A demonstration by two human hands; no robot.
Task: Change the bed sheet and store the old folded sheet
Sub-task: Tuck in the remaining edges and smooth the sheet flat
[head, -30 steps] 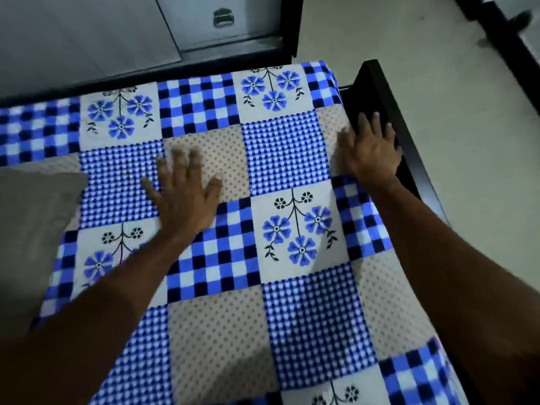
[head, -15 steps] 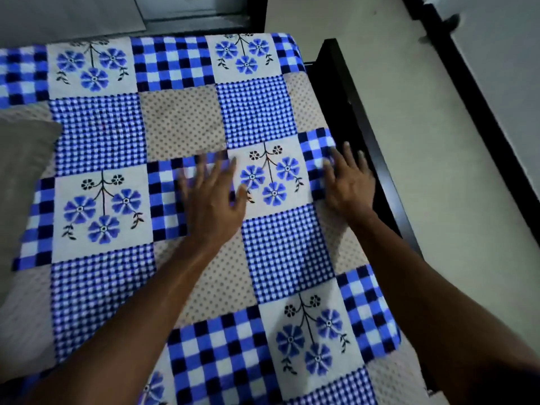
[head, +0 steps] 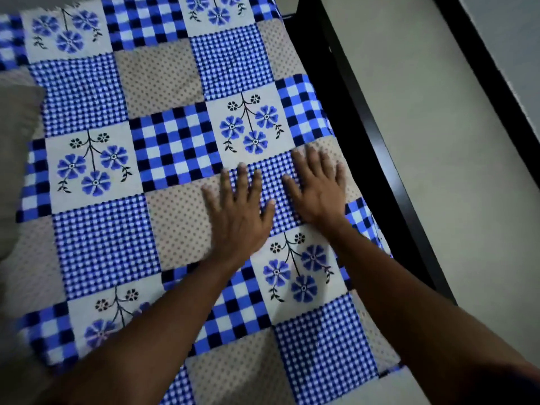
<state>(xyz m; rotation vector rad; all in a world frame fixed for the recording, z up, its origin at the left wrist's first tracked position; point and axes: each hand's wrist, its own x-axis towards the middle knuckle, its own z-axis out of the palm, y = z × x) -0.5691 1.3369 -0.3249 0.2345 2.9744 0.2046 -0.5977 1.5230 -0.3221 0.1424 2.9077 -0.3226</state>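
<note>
A patchwork bed sheet (head: 105, 241) in blue checks, dotted beige and flower squares lies spread over the bed. My left hand (head: 238, 214) lies flat on it, palm down with fingers spread, on a dotted and a small-check square. Close beside it, my right hand (head: 318, 188) presses flat on the sheet near the bed's right edge, fingers straight. Neither hand holds anything. No folded old sheet is in view.
A grey pillow (head: 14, 159) lies on the bed at the left edge. The black bed frame (head: 365, 141) runs along the right side of the mattress. Beyond it is pale floor (head: 438, 159) and a dark skirting strip (head: 496, 68) along the wall.
Both hands have slid back along the sheet toward me, staying flat, and now lie closer together. The view has shifted down the bed, so the far wall is out of sight.
</note>
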